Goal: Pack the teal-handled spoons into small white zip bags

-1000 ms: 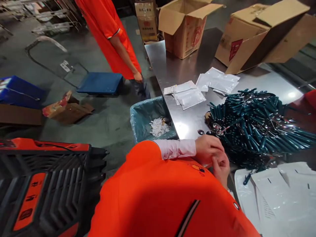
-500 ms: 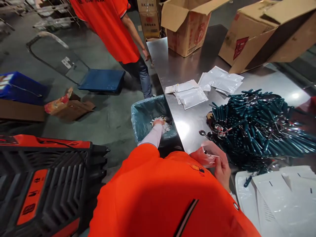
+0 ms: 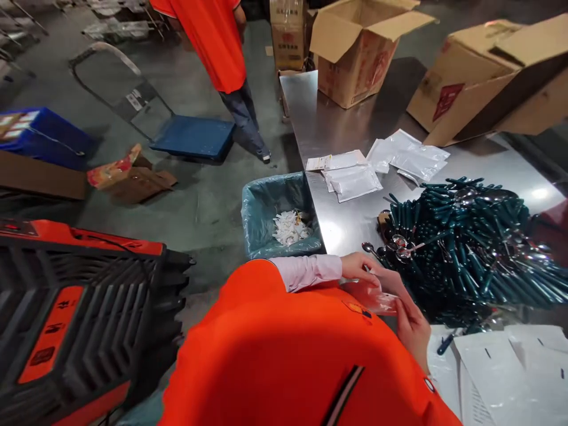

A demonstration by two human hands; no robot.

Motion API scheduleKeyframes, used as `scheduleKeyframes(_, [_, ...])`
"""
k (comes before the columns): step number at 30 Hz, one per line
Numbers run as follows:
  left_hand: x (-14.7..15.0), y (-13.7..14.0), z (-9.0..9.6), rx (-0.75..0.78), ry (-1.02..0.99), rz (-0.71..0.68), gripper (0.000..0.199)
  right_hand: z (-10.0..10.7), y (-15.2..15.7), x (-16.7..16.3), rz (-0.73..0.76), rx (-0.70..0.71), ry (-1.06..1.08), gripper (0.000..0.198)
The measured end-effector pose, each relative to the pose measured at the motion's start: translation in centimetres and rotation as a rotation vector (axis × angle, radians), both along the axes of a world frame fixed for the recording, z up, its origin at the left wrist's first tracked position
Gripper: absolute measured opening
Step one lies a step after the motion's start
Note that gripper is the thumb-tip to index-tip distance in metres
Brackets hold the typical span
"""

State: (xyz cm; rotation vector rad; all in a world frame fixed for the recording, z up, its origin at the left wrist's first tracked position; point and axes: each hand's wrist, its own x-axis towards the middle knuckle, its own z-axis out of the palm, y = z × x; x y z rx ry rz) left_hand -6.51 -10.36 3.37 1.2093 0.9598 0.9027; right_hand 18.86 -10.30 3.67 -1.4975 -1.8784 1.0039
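A clear plastic bag is held in front of my orange shirt, by the table's near edge. My right hand grips its right side between thumb and fingers. My left hand is closed at the bag's upper left edge, where a small dark thing shows by the fingertips; I cannot make out what it is. Just right of my hands lies a big heap of cutlery with dark green handles, spoons among it. Below the left forearm's far side stands a bin lined with a green bag, with white scraps inside.
White packets and open cardboard boxes stand on the metal table. Papers lie at the near right. A co-worker is beyond a blue trolley. A black and orange crate-like unit is at left.
My left hand has come up out of the bin and moved right to the plastic bag. White scraps now show in the bin. The co-worker has stepped farther away.
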Motion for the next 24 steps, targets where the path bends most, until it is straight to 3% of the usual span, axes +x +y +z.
scheduleKeyframes(7, [-0.7, 1.6, -1.7, 0.124, -0.042, 0.012, 0.003, 0.7, 1.0, 2.0, 0.108, 0.060, -0.015, 0.048])
scheduleKeyframes(15, [0.2, 2.8, -3.0, 0.171, 0.021, -0.067, 0.038, 1.4, 2.1, 3.1, 0.121, 0.006, -0.074, 0.040])
scheduleKeyframes(19, [0.7, 3.4, -4.4, 0.133, -0.008, -0.023, 0.026, 1.2, 2.1, 3.5, 0.115, 0.032, -0.067, 0.032])
scheduleKeyframes(24, [-0.2, 3.4, -5.2, 0.098, -0.148, -0.080, 0.017, 1.2, 1.3, 4.7, -0.006, 0.012, -0.042, 0.023])
